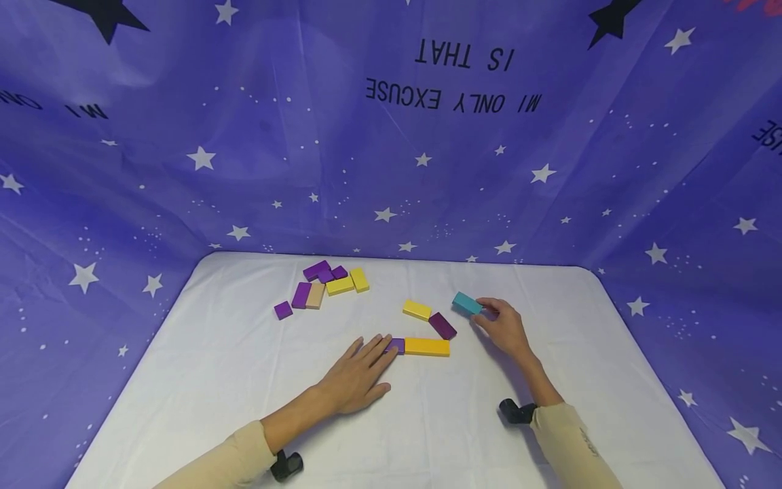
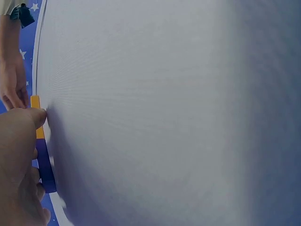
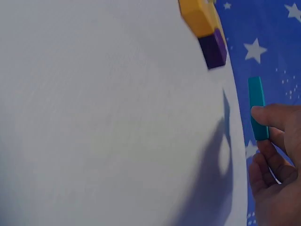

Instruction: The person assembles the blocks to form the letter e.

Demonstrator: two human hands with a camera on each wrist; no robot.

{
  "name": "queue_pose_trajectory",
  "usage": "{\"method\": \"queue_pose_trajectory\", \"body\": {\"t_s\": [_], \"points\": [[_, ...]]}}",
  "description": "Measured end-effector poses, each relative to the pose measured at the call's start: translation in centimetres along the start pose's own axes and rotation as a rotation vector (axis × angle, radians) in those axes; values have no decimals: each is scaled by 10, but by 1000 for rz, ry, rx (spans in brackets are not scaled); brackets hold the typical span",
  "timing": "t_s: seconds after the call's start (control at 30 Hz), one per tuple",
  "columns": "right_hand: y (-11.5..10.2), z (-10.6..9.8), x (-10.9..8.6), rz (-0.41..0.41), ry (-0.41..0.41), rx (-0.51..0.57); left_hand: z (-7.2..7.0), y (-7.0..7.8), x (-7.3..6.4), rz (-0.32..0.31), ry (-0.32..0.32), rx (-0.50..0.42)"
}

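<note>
Fingers of the right hand [image 1: 504,331]: pinching a teal rectangular block [image 1: 467,303] by its right end, raised over the white-clothed bench [image 1: 489,462].
Fingers of the left hand [image 1: 356,380]: straight, resting on a purple rectangular block [image 1: 398,346].
Butted row: the purple block's right end meets a long orange-yellow bar [image 1: 427,347].
Slanting plum rectangular block [image 1: 442,326]: between the bar's right end and a yellow rectangular block [image 1: 417,310]; contact cannot be told.
Room: white cloth lies between the teal block and the bench's far edge, more toward the right edge.
</note>
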State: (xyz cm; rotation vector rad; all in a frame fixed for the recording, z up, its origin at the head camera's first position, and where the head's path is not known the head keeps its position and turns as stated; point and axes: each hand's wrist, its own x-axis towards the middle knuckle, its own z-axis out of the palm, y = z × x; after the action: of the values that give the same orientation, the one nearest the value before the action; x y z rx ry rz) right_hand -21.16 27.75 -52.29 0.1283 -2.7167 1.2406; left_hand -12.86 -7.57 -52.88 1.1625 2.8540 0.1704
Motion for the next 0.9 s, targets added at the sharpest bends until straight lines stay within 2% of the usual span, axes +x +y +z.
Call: {"method": "queue_pose_trajectory", "body": {"t_s": [0.2,0.5,0.9], "points": [[-20,10,9,-45,-21,32,0,0,0,-6,-5,-5],[-45,29,22,-35,-84,37,-1,0,1,-5,-12,-3],[-75,58,39,-88,-162,35,-2,0,0,18,34,-13]]}}
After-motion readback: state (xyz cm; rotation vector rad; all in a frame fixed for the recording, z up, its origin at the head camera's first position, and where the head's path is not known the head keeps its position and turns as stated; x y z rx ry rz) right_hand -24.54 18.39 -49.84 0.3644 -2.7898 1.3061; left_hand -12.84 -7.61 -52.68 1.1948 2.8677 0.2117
